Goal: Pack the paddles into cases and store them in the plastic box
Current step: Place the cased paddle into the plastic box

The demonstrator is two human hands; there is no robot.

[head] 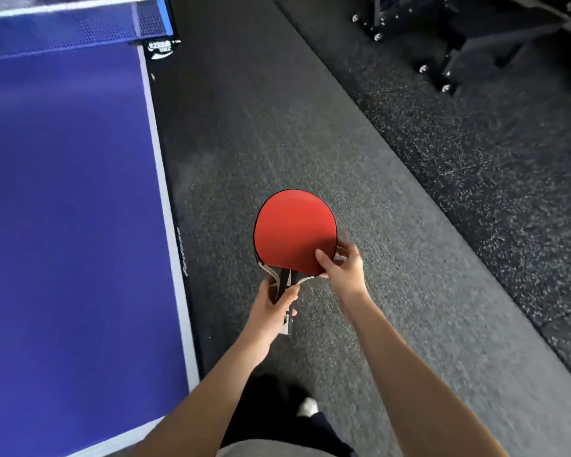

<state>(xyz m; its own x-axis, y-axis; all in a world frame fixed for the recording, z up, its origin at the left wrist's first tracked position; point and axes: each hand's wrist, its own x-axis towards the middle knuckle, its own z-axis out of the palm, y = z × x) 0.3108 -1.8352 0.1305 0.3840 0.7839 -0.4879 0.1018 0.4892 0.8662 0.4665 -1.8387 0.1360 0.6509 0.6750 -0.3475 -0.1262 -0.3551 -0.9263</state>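
Observation:
A table tennis paddle [292,230] with a red rubber face and a black-and-grey handle is held in front of me above the grey floor. My left hand [271,319] grips its handle from below. My right hand [342,267] pinches the lower right rim of the red blade, thumb on the face and fingers behind. A black edge under the red face at the left may belong to a second paddle; I cannot tell. No case and no plastic box are in view.
A blue table tennis table [70,206] with a white edge line fills the left side, its net [63,31] at the top. Grey carpet [264,133] runs ahead, beside darker speckled rubber flooring [495,179]. Black frames on castor wheels [442,51] stand at the top right.

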